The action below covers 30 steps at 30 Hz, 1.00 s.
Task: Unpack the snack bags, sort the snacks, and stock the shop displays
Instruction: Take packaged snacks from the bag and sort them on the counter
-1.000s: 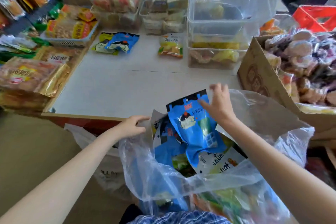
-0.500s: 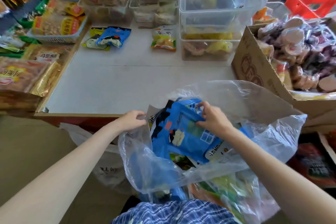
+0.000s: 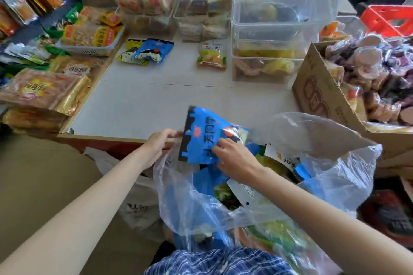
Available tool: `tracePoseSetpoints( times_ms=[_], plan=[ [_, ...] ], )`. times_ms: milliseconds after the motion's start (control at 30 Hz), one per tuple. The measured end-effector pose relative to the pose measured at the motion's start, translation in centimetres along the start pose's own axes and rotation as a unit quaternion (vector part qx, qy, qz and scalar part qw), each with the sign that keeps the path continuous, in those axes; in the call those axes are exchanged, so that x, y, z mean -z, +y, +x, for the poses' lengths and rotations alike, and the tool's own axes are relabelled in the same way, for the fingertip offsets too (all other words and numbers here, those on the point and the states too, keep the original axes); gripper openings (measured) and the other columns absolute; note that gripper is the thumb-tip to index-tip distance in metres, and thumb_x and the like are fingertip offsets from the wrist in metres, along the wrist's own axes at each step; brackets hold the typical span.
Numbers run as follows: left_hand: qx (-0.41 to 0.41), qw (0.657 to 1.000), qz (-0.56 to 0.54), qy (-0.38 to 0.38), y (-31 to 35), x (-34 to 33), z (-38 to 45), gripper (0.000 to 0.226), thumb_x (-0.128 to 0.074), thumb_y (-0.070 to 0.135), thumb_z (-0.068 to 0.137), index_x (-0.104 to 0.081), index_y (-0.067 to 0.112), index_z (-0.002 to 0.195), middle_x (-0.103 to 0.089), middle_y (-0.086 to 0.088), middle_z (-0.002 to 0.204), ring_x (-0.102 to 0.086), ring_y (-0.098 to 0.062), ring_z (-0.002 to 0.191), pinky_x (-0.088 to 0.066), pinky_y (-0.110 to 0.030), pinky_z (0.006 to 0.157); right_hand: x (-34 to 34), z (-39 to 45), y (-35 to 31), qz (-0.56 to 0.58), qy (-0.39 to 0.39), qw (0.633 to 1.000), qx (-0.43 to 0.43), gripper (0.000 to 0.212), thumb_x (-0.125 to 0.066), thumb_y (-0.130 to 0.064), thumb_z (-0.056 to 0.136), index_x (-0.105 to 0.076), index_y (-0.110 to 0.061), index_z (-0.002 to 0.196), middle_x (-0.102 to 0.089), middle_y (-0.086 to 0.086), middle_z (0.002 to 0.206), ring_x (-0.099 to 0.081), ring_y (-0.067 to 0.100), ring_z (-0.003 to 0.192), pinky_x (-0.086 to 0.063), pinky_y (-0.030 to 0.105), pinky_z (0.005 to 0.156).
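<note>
Head view shows the right hand (image 3: 237, 158) pinching a blue snack packet (image 3: 202, 138) above the still-full plastic bag (image 3: 335, 176), whose rim the left hand (image 3: 157, 143) seemingly grips, while only three packets (image 3: 147, 51) lie sorted on the table (image 3: 138, 100).

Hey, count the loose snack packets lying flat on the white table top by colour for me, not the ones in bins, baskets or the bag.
Blue snack packet: 1
Yellow-green snack packet, partly under the blue one: 1
Orange and green snack packet: 1
Total: 3

The blue packet that the right hand grips over the clear plastic bag is not counted.
</note>
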<state>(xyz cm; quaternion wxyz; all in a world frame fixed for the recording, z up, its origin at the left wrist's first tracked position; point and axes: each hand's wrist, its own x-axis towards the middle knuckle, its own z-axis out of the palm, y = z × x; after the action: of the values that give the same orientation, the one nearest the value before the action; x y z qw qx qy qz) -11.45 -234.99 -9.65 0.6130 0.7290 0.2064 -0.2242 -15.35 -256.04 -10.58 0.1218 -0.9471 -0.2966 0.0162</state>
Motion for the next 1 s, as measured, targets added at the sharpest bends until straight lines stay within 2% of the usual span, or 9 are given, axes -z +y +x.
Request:
tracePoseSetpoints(
  times_ms=[67, 133, 200, 300, 367, 467, 567, 767, 1000],
  plan=[
    [0.023, 0.999, -0.021, -0.01, -0.1, 0.2, -0.2, 0.037, -0.035, 0.03, 0.096, -0.061, 0.009, 0.111, -0.061, -0.01, 0.119, -0.052, -0.024, 0.105, -0.039, -0.036, 0.092, 0.2, 0.1, 1.1, 0.052, -0.093, 0.994, 0.039, 0.026, -0.06, -0.027, 0.087, -0.066, -0.012, 0.108, -0.061, 0.003, 0.108, -0.048, 0.024, 0.102, -0.04, 0.035, 0.085],
    [-0.001, 0.995, 0.093, -0.024, 0.0, 0.1, -0.7, 0.037, -0.054, 0.038, 0.091, -0.064, 0.008, 0.11, -0.067, -0.009, 0.111, -0.062, -0.02, 0.098, -0.046, -0.031, 0.087, 1.2, 0.5, 2.6, 0.121, -0.035, 0.991, 0.035, 0.02, -0.064, -0.024, 0.084, -0.071, -0.009, 0.096, -0.067, 0.005, 0.097, -0.056, 0.028, 0.094, -0.039, 0.033, 0.086],
    [-0.042, 0.979, 0.2, -0.021, 0.2, -0.7, -0.9, 0.024, -0.07, 0.026, 0.083, -0.067, 0.009, 0.1, -0.069, -0.004, 0.099, -0.064, -0.015, 0.089, -0.048, -0.025, 0.08, 2.1, 1.0, 5.5, 0.159, 0.063, 0.982, -0.084, 0.027, -0.068, -0.016, 0.082, -0.066, -0.006, 0.107, -0.06, 0.014, 0.108, -0.054, 0.034, 0.103, -0.034, 0.032, 0.092],
    [-0.088, 0.96, 0.259, 0.053, 0.9, -1.8, -0.8, 0.004, -0.067, 0.013, 0.085, -0.063, 0.014, 0.087, -0.063, -0.002, 0.093, -0.055, -0.014, 0.089, -0.042, -0.025, 0.081, 2.8, 0.6, 8.3, 0.171, -0.117, 0.947, -0.245, 0.086, -0.075, -0.028, 0.078, -0.025, -0.014, 0.146, -0.032, 0.013, 0.142, -0.032, 0.03, 0.132, -0.028, 0.038, 0.108],
    [-0.123, 0.949, 0.284, 0.061, 1.6, -2.0, -0.7, 0.005, -0.061, 0.012, 0.088, -0.058, 0.016, 0.086, -0.06, -0.001, 0.091, -0.053, -0.015, 0.088, -0.039, -0.024, 0.078, 2.9, 0.7, 8.8, 0.206, -0.206, 0.928, -0.233, 0.094, -0.077, -0.031, 0.076, -0.019, -0.018, 0.149, -0.033, 0.006, 0.147, -0.034, 0.024, 0.134, -0.029, 0.035, 0.11],
    [-0.17, 0.952, 0.242, 0.079, 2.4, -1.2, -0.2, 0.006, -0.055, 0.012, 0.091, -0.055, 0.016, 0.086, -0.06, 0.0, 0.096, -0.053, -0.017, 0.092, -0.038, -0.027, 0.077, 3.0, 1.2, 8.7, 0.186, -0.205, 0.939, -0.203, 0.086, -0.079, -0.029, 0.074, -0.03, -0.017, 0.143, -0.044, 0.004, 0.138, -0.041, 0.023, 0.126, -0.032, 0.031, 0.103],
    [-0.164, 0.979, 0.073, 0.091, 3.2, 0.2, 1.0, 0.018, -0.052, 0.012, 0.094, -0.052, 0.022, 0.079, -0.058, 0.0, 0.087, -0.051, -0.016, 0.086, -0.041, -0.031, 0.075, 4.1, 2.4, 8.1, 0.257, -0.118, 0.937, -0.205, 0.051, -0.078, -0.016, 0.075, -0.056, -0.01, 0.12, -0.062, 0.004, 0.107, -0.057, 0.021, 0.095, -0.044, 0.019, 0.078],
    [-0.094, 0.972, -0.126, 0.176, 4.0, 4.1, 3.5, 0.02, -0.044, 0.008, 0.097, -0.047, 0.021, 0.082, -0.06, -0.002, 0.086, -0.058, -0.013, 0.072, -0.043, -0.023, 0.064, 8.1, 9.6, 8.7, 0.505, -0.059, 0.831, -0.225, 0.029, -0.071, -0.012, 0.081, -0.063, -0.01, 0.108, -0.067, 0.004, 0.087, -0.062, 0.013, 0.068, -0.05, 0.023, 0.06],
    [-0.031, 0.988, 0.042, 0.143, 2.0, 9.6, 10.4, 0.016, -0.04, 0.004, 0.094, -0.054, 0.014, 0.094, -0.065, -0.004, 0.097, -0.062, -0.012, 0.076, -0.044, -0.029, 0.078, 1.6, 24.2, 9.2, 0.657, 0.047, 0.665, -0.352, 0.023, -0.061, -0.004, 0.087, -0.059, 0.002, 0.109, -0.066, 0.013, 0.091, -0.062, 0.021, 0.075, -0.056, 0.028, 0.071]
  ],
)
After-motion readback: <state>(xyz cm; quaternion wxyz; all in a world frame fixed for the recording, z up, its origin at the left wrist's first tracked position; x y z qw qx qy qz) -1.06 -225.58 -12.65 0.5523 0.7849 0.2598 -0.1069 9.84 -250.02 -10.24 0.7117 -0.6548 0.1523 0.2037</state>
